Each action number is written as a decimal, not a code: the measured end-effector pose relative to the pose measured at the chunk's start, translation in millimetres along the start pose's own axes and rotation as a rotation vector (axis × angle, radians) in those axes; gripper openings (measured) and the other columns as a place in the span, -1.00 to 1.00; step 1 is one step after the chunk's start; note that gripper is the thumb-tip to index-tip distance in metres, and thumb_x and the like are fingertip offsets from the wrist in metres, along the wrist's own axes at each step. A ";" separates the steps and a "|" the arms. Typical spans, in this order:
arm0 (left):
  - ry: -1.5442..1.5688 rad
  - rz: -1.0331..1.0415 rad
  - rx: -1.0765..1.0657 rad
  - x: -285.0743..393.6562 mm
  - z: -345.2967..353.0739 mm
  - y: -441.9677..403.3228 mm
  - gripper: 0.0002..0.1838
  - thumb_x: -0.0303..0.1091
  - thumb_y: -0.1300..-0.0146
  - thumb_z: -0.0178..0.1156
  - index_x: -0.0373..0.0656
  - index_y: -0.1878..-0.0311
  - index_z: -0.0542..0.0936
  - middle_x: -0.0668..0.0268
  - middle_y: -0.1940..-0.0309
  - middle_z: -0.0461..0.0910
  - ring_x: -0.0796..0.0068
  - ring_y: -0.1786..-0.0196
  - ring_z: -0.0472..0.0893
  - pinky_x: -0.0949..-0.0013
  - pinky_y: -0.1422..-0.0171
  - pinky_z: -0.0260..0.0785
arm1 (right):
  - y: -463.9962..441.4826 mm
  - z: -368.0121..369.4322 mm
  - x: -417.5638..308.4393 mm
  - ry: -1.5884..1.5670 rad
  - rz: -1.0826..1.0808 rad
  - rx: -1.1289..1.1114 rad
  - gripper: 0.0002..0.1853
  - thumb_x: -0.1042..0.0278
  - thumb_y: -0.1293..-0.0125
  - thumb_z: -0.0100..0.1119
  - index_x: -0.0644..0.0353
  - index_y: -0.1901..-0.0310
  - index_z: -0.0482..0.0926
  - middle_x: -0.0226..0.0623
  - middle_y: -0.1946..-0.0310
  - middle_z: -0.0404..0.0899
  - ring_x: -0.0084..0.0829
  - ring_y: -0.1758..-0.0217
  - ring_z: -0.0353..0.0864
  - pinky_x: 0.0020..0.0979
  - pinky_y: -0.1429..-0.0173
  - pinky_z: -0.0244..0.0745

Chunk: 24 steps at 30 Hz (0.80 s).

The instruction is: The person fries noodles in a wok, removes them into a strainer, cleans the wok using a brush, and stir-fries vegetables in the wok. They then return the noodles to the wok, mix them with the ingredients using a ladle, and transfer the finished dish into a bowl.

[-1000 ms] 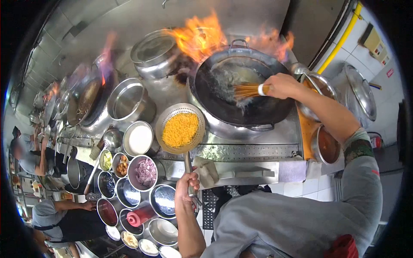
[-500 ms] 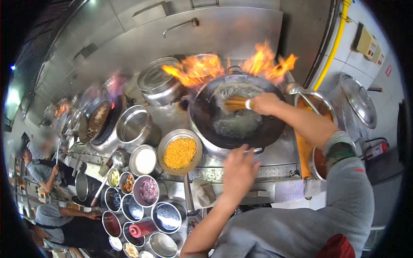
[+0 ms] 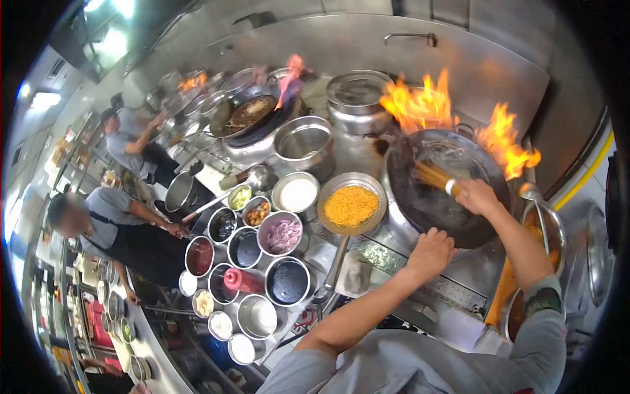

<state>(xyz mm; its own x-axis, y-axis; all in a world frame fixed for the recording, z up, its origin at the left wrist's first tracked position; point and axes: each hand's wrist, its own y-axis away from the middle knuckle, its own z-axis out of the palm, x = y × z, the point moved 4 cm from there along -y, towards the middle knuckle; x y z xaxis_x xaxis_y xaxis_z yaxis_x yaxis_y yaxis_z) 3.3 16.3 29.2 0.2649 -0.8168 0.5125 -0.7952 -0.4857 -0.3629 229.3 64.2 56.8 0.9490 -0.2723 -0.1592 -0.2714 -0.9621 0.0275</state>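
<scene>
A bamboo wok brush [image 3: 434,176] with a white band is gripped in my right hand [image 3: 478,197], its bristles down inside the dark wok [image 3: 420,207]. The wok sits over a burner, and its inside looks wet. My left hand [image 3: 431,255] is at the wok's near rim, fingers curled where the side handle is; the handle itself is hidden under them. Left of the wok, a long-handled strainer [image 3: 351,205] full of orange-yellow shreds rests on the counter.
Tall flames [image 3: 420,105] rise behind the wok. Several ingredient pots, one with chopped onion [image 3: 282,235], and a red squeeze bottle [image 3: 241,280] stand at left. A lidded pot [image 3: 358,98] is behind. A co-worker [image 3: 125,220] stands at far left.
My left hand has gone from spread fingers to curled ones at the wok's rim. The brush has shifted within the wok. The view has turned left, showing more of the co-workers.
</scene>
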 end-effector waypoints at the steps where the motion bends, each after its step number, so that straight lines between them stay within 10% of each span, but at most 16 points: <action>1: 0.002 0.003 0.005 -1.0 -2.2 -1.2 -0.77 -0.18 -0.40 0.21 -0.15 0.22 0.62 0.17 0.19 0.56 0.07 0.02 0.50 0.00 -0.03 0.36 | 3.2 -2.1 4.6 -0.073 -0.056 -0.048 -0.51 0.14 -0.19 0.42 -0.11 -0.20 0.70 -0.06 -0.08 0.71 0.02 -0.13 0.68 -0.04 -0.25 0.56; 4: 0.018 -0.019 -0.004 -2.9 -3.7 -1.9 -0.79 -0.19 -0.39 0.22 -0.14 0.20 0.62 0.18 0.18 0.55 0.08 -0.01 0.49 0.01 -0.07 0.35 | -31.3 -10.2 25.7 -0.182 0.112 -0.007 -0.54 0.12 -0.16 0.44 0.00 -0.11 0.75 -0.07 0.02 0.75 0.05 -0.09 0.69 -0.09 -0.21 0.57; 10: 0.096 0.051 0.105 4.7 -29.1 12.9 -0.59 -0.21 -0.23 0.38 -0.10 -0.12 0.61 0.17 -0.12 0.56 0.05 -0.24 0.50 -0.01 -0.22 0.37 | 26.1 10.4 -29.0 -0.619 0.138 -0.238 -0.42 0.17 -0.31 0.43 0.05 -0.35 0.57 -0.27 0.42 0.68 -0.52 0.65 0.60 -0.42 0.61 0.47; 14: 0.159 -0.204 0.112 -31.1 -72.8 101.2 -0.41 -0.34 -0.24 0.43 -0.26 -0.31 0.51 -0.10 -0.29 0.49 -0.17 -0.35 0.46 -0.07 -0.43 0.32 | 87.3 -64.7 7.6 -0.096 -0.112 -0.353 -0.51 0.08 -0.18 0.46 0.04 -0.15 0.74 0.07 0.10 0.75 -0.01 -0.02 0.76 -0.12 -0.19 0.60; 17: 0.066 -0.435 0.118 -66.2 -61.0 154.3 -0.39 -0.32 -0.27 0.42 -0.33 -0.34 0.47 -0.21 -0.32 0.42 -0.24 -0.35 0.43 -0.08 -0.45 0.30 | 34.7 -36.0 55.6 0.209 0.150 -0.284 -0.75 0.18 -0.14 0.28 0.18 0.35 0.77 0.00 0.34 0.77 -0.03 0.25 0.81 -0.06 0.14 0.70; 24: 0.131 -0.672 0.149 -108.2 -40.0 194.6 -0.15 -0.22 -0.37 0.34 -0.55 -0.50 0.15 -0.40 -0.47 0.22 -0.32 -0.55 0.23 0.00 -0.65 0.06 | 20.6 -54.1 24.7 0.271 0.181 -0.192 -0.69 0.14 -0.29 0.17 0.15 0.15 0.77 -0.02 0.15 0.77 0.02 0.05 0.77 -0.02 -0.06 0.65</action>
<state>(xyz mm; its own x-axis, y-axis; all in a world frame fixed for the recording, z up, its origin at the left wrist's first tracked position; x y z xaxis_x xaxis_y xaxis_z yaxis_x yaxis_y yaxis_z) -201.9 22.6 -65.7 0.5974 -0.2849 0.7496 -0.3968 -0.9173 -0.0324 255.8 36.8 106.8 0.9033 -0.4083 0.1317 -0.4283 -0.8766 0.2193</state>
